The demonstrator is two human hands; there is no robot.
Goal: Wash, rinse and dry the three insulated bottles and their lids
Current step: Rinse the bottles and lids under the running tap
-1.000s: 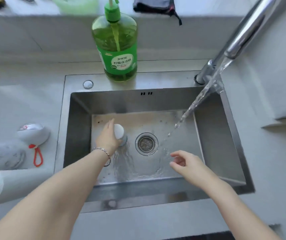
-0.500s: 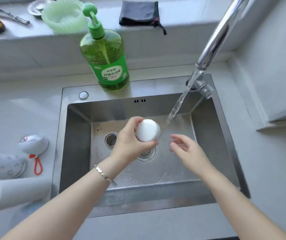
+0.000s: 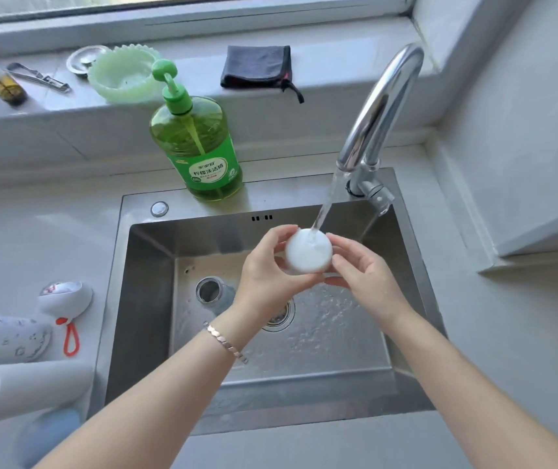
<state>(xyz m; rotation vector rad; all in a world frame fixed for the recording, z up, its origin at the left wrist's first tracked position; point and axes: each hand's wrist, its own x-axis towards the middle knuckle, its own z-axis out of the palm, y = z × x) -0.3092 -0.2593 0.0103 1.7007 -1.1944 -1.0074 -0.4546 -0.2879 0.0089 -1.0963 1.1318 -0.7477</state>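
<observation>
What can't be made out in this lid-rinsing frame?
Head view:
- white lid underside: faces away, covered by left hand and right hand.
- bottle in the sink: body partly behind the left wrist.
- patterned bottle and plain bottle: tops cut off by the left edge.
- blue object, lower left: too blurred to identify.

I see bright, soft daylight coming from the window strip (image 3: 182,5) at the top. The curved shiny silver tap (image 3: 382,106) has white glare. Straight lines bend near the edges, and the bottom left corner looks blurry.
</observation>
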